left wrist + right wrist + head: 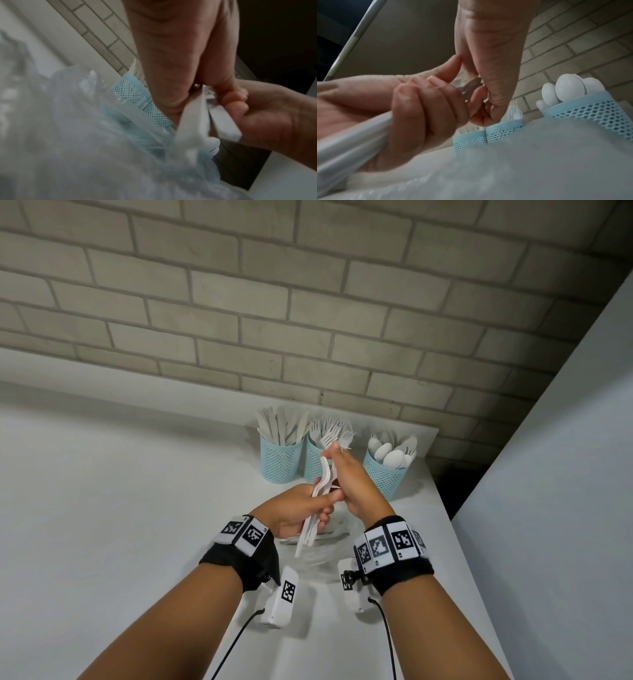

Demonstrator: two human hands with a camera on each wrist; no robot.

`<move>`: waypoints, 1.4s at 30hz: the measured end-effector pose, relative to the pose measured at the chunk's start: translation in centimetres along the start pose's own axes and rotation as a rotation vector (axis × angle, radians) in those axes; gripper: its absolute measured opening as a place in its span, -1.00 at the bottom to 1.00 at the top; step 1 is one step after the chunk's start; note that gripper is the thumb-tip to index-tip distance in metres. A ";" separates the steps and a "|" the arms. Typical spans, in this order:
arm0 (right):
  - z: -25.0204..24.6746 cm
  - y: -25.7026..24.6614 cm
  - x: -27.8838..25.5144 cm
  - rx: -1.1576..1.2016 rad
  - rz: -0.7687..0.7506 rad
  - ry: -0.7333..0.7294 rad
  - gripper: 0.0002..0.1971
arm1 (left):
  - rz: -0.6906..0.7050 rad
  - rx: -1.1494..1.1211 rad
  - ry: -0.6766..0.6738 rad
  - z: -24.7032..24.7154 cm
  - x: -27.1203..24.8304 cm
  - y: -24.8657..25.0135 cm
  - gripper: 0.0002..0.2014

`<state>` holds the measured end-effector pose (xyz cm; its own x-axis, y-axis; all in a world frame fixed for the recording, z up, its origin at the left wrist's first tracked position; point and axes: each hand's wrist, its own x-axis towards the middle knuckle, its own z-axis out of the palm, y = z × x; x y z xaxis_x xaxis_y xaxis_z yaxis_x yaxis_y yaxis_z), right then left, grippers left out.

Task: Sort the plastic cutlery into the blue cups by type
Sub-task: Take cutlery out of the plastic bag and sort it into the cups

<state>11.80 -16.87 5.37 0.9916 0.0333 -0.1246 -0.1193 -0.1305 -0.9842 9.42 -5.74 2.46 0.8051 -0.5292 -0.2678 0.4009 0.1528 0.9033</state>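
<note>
The left hand [297,510] grips a bundle of white forks [317,508] by their handles, fingers curled round them. The right hand [352,477] pinches the bundle's upper end, just above that grip, with three blue cups [281,458] beyond.

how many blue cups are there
3, in a row by the wall: knife cup on the left, fork cup in the middle behind the hands, spoon cup on the right.

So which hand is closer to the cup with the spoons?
The right hand. It is just left of the spoon cup, in front of the fork cup. The left hand is farther left and nearer the person, gripping white cutlery.
</note>
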 end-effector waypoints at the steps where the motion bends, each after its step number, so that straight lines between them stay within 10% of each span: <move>1: -0.1 -0.1 -0.1 0.031 0.006 -0.020 -0.59 | -0.007 0.025 -0.003 0.0 0.0 0.0 -0.92; 7: -0.8 0.4 0.0 0.166 0.015 -0.186 -0.67 | 0.029 0.084 0.021 0.2 0.2 0.0 -0.90; 15: -1.1 1.2 1.5 0.367 -0.069 0.188 -0.91 | -0.103 -0.014 0.060 -0.4 -0.3 -0.2 -0.63; 19: -1.4 0.3 1.5 0.416 -0.031 0.137 -0.97 | -0.072 0.047 0.210 -0.7 0.2 -0.3 -0.54; 25: -2.0 -1.2 2.6 -0.171 -0.030 0.205 -0.86 | 0.012 0.018 0.428 -1.2 0.9 -0.4 -0.49; 29: -3.3 -4.2 3.6 -0.119 -0.163 0.375 -0.96 | 0.023 -0.023 0.552 -1.5 1.2 -0.4 -0.50; 36: -2.9 -6.9 6.5 -0.355 -0.656 0.616 -0.83 | -0.120 0.708 0.349 -1.8 1.4 -1.2 -0.85; 42: -0.9 -3.9 9.0 -0.731 -0.631 0.382 -0.80 | -0.192 1.177 0.200 -1.9 1.4 -2.2 -0.48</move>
<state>21.22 -16.98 8.20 0.8280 0.0049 0.5607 0.3595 -0.7720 -0.5242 10.53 -5.24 -0.51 0.8713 -0.3054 -0.3841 -0.0385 -0.8228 0.5671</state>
